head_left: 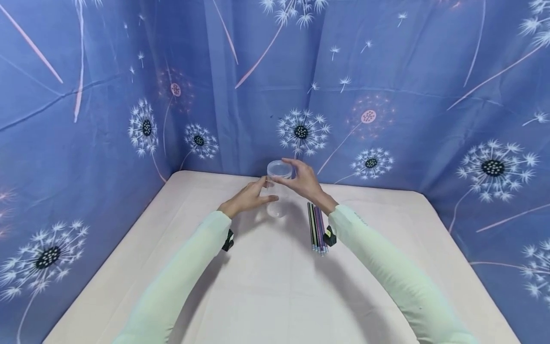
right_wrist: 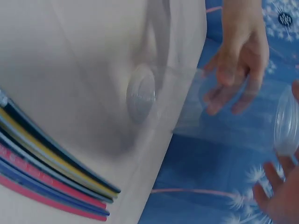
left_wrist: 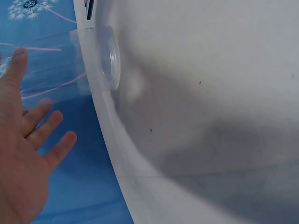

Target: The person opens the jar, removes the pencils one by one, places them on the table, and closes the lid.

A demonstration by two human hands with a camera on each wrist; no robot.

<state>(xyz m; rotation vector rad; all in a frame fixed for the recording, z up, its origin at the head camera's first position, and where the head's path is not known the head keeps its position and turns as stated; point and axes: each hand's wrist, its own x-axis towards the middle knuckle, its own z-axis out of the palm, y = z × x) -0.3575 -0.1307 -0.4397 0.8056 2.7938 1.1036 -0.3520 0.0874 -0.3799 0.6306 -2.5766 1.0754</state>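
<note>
A tall, see-through plastic jar [head_left: 277, 209] stands upright near the back of the table, its round base showing in the right wrist view. My left hand [head_left: 249, 196] holds its side, with the thumb in front and fingers around the wall. From above, my right hand [head_left: 304, 182] grips the clear lid [right_wrist: 286, 122] at the top, thumb on one side and fingertips across on the other. Just right of the jar, partly beneath my right wrist, lies a bundle of striped and coloured pencils [head_left: 317, 227].
A pale cloth covers the table [head_left: 266, 286]. Blue curtains [head_left: 258, 119] with dandelion prints hang close behind it and along both sides. Small black wrist cameras [head_left: 330, 236] are strapped under the green sleeves [head_left: 386, 267].
</note>
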